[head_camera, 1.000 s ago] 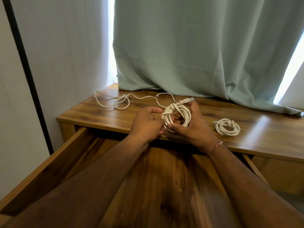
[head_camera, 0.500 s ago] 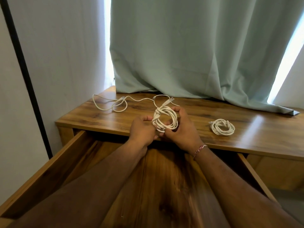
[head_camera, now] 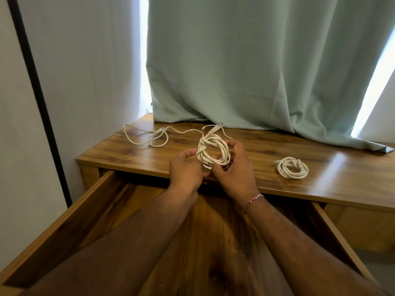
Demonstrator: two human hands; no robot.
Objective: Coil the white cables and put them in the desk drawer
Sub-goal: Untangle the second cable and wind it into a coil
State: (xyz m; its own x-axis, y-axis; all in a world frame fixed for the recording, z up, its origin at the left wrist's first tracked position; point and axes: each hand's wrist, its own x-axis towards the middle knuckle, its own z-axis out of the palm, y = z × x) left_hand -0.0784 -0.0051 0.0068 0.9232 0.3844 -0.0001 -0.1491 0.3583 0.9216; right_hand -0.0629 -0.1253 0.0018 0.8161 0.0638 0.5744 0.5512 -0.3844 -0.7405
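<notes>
Both hands meet over the desk point(head_camera: 267, 150) edge — left hand point(head_camera: 185, 171) and right hand point(head_camera: 232, 174) each in a grip on the held coil point(head_camera: 213, 152). A finished coil point(head_camera: 292, 167) lies right; a loose cable point(head_camera: 149, 135) sprawls behind; the drawer point(head_camera: 70, 223) gapes open.

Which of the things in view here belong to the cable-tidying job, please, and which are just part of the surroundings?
Belongs to the job:
- held coil, gripped by left hand and right hand
- finished coil on the desk
- loose cable, still uncoiled
- open drawer

Just surroundings:
- curtain
- wrist thread
</notes>
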